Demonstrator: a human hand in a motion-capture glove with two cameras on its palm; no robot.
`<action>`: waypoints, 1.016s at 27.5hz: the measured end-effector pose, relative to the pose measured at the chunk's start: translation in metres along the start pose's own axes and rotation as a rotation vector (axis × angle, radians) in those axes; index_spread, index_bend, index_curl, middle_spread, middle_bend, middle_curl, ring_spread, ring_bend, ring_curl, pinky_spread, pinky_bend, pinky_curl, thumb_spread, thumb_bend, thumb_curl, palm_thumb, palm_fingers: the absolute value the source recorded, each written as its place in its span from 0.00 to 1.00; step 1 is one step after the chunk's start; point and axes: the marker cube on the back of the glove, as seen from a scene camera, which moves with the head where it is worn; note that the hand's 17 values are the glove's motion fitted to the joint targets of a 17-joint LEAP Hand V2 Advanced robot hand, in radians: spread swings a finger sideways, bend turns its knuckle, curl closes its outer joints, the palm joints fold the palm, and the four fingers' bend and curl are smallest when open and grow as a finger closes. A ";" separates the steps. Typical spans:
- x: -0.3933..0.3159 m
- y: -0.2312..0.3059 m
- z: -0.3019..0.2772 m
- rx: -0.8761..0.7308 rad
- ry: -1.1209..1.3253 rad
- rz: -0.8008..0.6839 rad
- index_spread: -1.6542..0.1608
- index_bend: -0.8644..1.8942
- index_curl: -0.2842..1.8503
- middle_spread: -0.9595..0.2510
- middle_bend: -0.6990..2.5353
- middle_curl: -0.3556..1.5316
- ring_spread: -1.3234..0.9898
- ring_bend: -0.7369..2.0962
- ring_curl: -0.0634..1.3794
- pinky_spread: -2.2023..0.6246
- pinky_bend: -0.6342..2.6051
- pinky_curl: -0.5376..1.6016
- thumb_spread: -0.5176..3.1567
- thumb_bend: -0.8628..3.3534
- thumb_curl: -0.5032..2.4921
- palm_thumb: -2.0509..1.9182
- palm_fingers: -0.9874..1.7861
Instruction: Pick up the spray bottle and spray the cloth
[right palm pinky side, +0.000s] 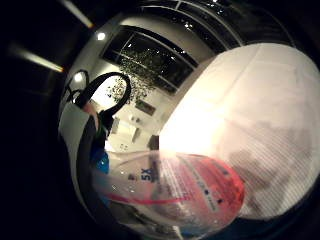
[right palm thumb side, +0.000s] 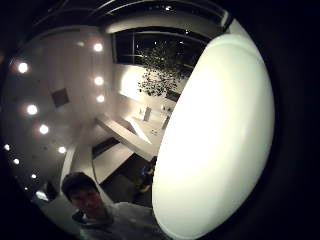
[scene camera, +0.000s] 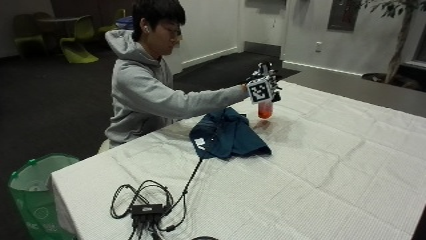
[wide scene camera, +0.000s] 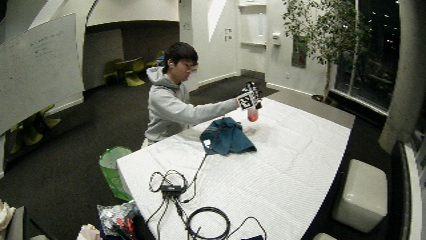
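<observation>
While the person sits at the table's (scene camera: 319, 165) far edge, the outside view shows the gloved right hand (scene camera: 261, 89) gripping the spray bottle (scene camera: 265, 110), lifted clear of the tablecloth just beside the crumpled blue cloth (scene camera: 226, 134). A cable hub (scene camera: 148, 209) lies near the front corner, a green bin (scene camera: 33, 192) beside it. From the little-finger palm view, the bottle (right palm pinky side: 200, 192) lies close against the palm, above the tablecloth.

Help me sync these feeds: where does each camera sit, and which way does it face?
Little finger palm view: on the palm, facing the spray bottle and table; a strap shows.
Thumb palm view: on the palm, facing table edge, ceiling, the person.
Outside view: across the table, facing the gloved right hand above the blue cloth.
Wide outside view: farther back, same scene.
Both outside views share bottle and cloth.
</observation>
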 end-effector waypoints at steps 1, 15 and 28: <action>0.013 0.006 0.003 -0.050 0.027 0.018 0.78 0.44 0.42 0.72 0.41 0.47 0.50 0.49 0.39 0.68 0.31 0.46 0.13 0.20 0.41 0.78 0.84; 0.032 0.011 -0.012 -0.165 0.109 0.079 0.79 0.36 0.40 0.71 0.35 0.44 0.51 0.46 0.38 0.69 0.33 0.46 0.17 0.20 0.41 0.78 0.70; -0.029 0.099 -0.131 -0.102 0.255 -0.006 0.75 0.33 0.28 0.78 0.30 0.41 0.54 0.44 0.33 0.78 0.38 0.46 0.31 0.20 0.40 0.75 0.49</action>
